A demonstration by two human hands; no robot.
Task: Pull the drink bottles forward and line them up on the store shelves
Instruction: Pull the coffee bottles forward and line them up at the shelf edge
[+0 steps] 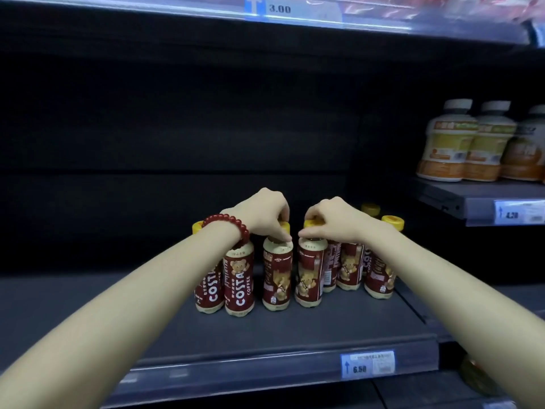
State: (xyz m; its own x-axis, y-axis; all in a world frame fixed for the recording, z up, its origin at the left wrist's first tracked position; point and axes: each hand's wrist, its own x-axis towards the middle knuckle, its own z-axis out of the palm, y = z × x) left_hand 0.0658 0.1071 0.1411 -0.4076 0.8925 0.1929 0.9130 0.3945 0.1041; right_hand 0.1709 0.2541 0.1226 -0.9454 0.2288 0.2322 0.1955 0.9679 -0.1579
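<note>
Two bare arms reach into a dark store shelf (pixel 295 326), each hand gripping the yellow cap of a coffee bottle. The left hand (pixel 267 215), with a red bead bracelet (pixel 228 224) on its wrist, has its fingers curled down over the cap of one bottle (pixel 277 276). The right hand (pixel 327 219) pinches the cap of the neighbouring bottle (pixel 309 276) in the same way, and the fingertips of the two hands nearly meet between the caps. Both bottles stand upright, just beside each other, at the middle of a loose cluster set back from the shelf's front edge.

To the left, two more bottles (pixel 239 281) with dark red "COSTA COFFEE" labels stand close together, partly behind the left forearm. To the right, several others (pixel 379 276) crowd behind the right wrist, their yellow caps showing above it; the exact count there cannot be told.

A blue-and-white price tag (pixel 367 366) reading 6.50 sits on the shelf's front rail. On a higher shelf at the right, pale bottles with white caps and orange-yellow labels (pixel 472 143) stand in a row above a tag (pixel 519 212) whose blurred price seems to read 4.20. Overhead, another rail carries a tag (pixel 292 8) marked 3.00.
</note>
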